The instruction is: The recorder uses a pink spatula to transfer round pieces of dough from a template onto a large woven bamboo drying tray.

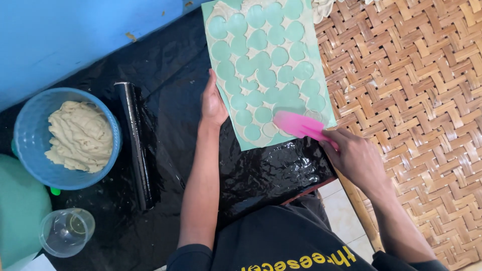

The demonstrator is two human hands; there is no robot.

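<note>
While the left hand (pixel 213 104) lies flat and open on the near-left edge of the green sheet (pixel 321 103), the right hand (pixel 354 156) grips a pink scraper (pixel 297 125), its blade on the sheet's near-right corner among pale dough rounds (pixel 263 114). Black plastic (pixel 170 90) covers the worktop beneath. To the left lie a dark roller (pixel 134 140), a blue basket of dough (pixel 25 135) and a clear cup (pixel 66 232). Woven matting (pixel 416 85) spreads bare to the right.
</note>
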